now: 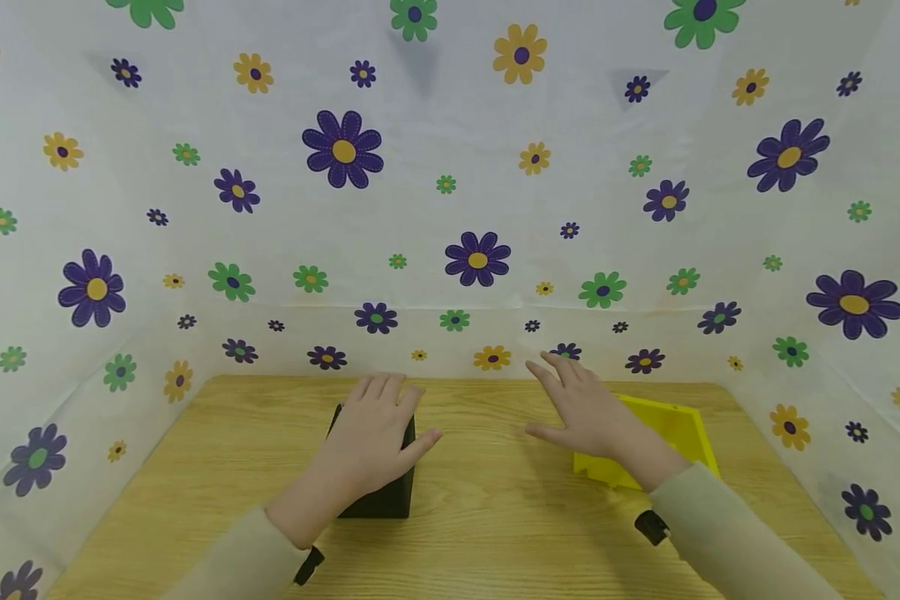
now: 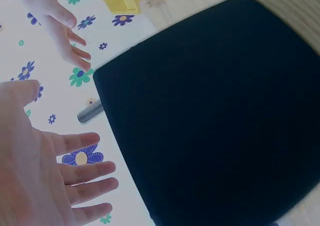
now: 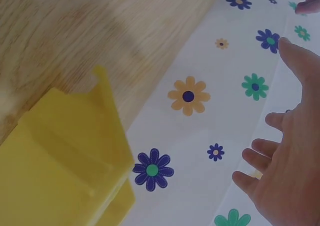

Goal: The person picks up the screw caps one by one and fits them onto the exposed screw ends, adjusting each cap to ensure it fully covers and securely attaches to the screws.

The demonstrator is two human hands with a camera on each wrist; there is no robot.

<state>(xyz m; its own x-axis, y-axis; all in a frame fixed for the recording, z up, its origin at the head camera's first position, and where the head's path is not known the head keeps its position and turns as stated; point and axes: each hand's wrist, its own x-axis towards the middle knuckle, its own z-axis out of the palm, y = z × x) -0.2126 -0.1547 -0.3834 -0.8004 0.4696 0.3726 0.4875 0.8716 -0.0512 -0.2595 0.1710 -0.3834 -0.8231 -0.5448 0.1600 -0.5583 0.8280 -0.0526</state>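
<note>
My left hand hovers above a black box-shaped block, its fingers extended and the thumb spread to the right. In the left wrist view the block fills much of the picture, and a threaded metal bolt sticks out of its side. Apart from it, the left hand holds nothing. Over the left side of a yellow plastic bin hangs my right hand, fingers spread and holding nothing. The right wrist view shows the bin apart from the right hand.
Both things stand on a wood-grain table. A white flowered sheet rises behind the table's far edge and along both sides. Dark wrist-worn devices hang under the sleeves.
</note>
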